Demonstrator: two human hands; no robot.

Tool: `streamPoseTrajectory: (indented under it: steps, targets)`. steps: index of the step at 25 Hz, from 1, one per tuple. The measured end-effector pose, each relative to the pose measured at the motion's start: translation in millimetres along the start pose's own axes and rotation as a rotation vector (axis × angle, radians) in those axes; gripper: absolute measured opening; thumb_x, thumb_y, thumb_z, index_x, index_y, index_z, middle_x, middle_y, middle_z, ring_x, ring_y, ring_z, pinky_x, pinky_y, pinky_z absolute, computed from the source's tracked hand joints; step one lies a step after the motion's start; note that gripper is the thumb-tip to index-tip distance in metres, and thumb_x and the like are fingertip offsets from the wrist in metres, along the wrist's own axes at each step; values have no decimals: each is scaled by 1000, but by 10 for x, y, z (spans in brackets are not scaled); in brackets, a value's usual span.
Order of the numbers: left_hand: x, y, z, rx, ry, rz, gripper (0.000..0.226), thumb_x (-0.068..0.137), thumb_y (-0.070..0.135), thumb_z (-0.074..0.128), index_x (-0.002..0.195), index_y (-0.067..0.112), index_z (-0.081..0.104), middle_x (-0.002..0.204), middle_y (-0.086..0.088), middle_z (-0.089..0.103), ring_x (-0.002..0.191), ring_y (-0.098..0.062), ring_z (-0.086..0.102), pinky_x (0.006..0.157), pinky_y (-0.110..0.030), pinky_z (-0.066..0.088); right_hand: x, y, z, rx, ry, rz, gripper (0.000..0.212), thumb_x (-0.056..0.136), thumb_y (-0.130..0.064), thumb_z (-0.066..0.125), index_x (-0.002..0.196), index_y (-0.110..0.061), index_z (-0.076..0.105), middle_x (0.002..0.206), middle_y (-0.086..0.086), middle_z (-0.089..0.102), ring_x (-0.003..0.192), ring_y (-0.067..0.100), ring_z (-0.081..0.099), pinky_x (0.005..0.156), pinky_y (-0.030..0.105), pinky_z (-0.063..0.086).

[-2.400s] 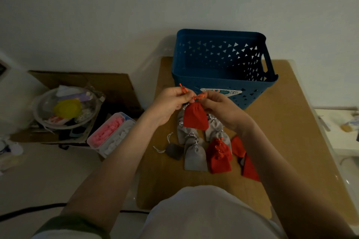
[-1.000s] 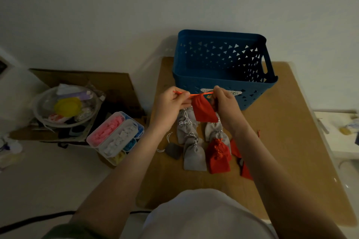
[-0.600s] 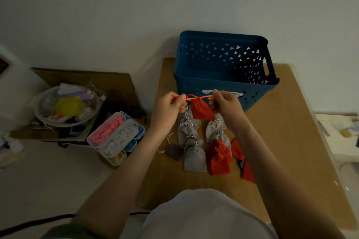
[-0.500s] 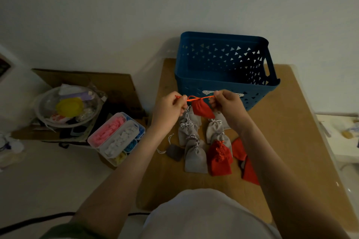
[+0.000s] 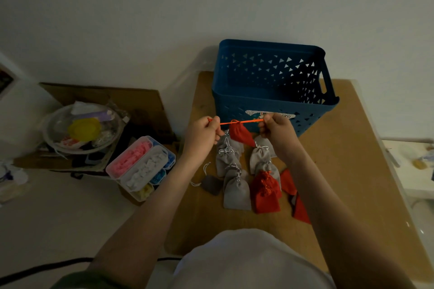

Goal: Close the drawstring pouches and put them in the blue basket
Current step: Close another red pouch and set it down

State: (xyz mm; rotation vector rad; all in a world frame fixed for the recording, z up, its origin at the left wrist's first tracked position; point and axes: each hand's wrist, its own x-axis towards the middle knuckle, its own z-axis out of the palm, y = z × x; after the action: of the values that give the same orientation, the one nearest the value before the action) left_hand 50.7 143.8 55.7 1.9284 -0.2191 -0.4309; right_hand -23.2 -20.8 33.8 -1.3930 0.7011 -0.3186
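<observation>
Left hand (image 5: 203,135) and right hand (image 5: 276,130) each pinch an end of the orange cord (image 5: 244,121), holding it taut with the red pouch (image 5: 240,134) hanging, seemingly cinched in dim light, before the blue basket (image 5: 270,103) at the desk's (image 5: 340,171) far edge, next needing a drop inside.

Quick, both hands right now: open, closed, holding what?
Left hand: closed, pinching the orange drawstring of the red pouch.
Right hand: closed, pinching the drawstring's other end.

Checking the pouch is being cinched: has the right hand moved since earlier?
Yes: the right hand has shifted right along the blue basket's front wall, drawing the orange cord taut.
</observation>
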Motion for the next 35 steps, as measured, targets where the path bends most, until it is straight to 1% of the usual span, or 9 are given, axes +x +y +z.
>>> streamPoseTrajectory:
  steps: [3, 8, 14, 17, 20, 23, 28, 31, 35]
  targets:
    - [-22, -16, -5, -104, 13, -45, 31, 99, 23, 46, 72, 14, 57, 69, 1, 63, 60, -8, 56, 58, -19, 48, 1, 34, -12, 37, 33, 22, 29, 103, -8, 35, 77, -10, 48, 70, 4, 49, 60, 12, 45, 54, 22, 39]
    - [-79, -25, 60, -322, 42, -150, 26, 98, 22, 49, 75, 16, 60, 71, 2, 61, 66, -7, 58, 74, -31, 53, -8, 103, -22, 151, 69, 83, 27, 103, -10, 34, 81, -9, 50, 72, 5, 50, 59, 12, 44, 53, 22, 39]
    - [-108, 90, -20, 193, -136, 101, 34, 99, 31, 43, 71, 14, 55, 62, -1, 53, 52, -2, 49, 56, -18, 41, -40, -150, -98, 647, -233, 107, 27, 104, -14, 26, 86, -8, 45, 63, 0, 61, 42, 5, 36, 35, 15, 28]
    - [-78, 236, -44, 291, -200, 164, 37, 98, 33, 45, 81, 4, 60, 63, -4, 52, 55, -9, 49, 57, -26, 38, -105, -265, -75, 315, -379, 27, 23, 101, -20, 37, 92, -8, 53, 58, 2, 50, 46, 12, 39, 40, 21, 28]
    - [-59, 354, -32, 312, -279, 209, 33, 96, 35, 48, 77, 11, 60, 68, -3, 58, 65, -14, 55, 64, -33, 44, -192, -277, 34, -129, -547, -67, 20, 94, -21, 54, 100, -2, 58, 62, 3, 49, 53, 10, 42, 49, 21, 32]
    - [-3, 413, -58, 203, -270, 200, 26, 92, 33, 54, 73, 17, 57, 65, 1, 57, 64, -13, 54, 69, -37, 44, -246, -300, 123, -144, -601, -92, 13, 94, -7, 52, 81, -7, 57, 57, -4, 50, 53, 7, 42, 51, 19, 31]
    - [53, 362, -84, 25, -209, 292, 5, 86, 28, 63, 85, 27, 58, 72, 4, 67, 70, -12, 62, 77, -39, 50, -244, -320, 129, -75, -648, -45, 18, 94, -12, 54, 76, -10, 55, 59, 0, 52, 54, 8, 43, 52, 18, 32]
    - [28, 308, -69, 67, -136, 369, 7, 91, 20, 60, 95, 25, 59, 79, 2, 66, 76, -10, 63, 75, -29, 49, -220, -320, 116, 22, -696, -53, 12, 91, -11, 50, 84, -4, 57, 62, 3, 54, 54, 8, 46, 51, 16, 35]
    - [-59, 226, 18, 149, -77, 384, 14, 95, 18, 55, 97, 12, 67, 89, 4, 65, 74, 7, 55, 70, -6, 39, -192, -286, 123, 132, -524, -88, 13, 91, -8, 56, 80, -11, 62, 61, 0, 56, 54, 8, 48, 52, 16, 37]
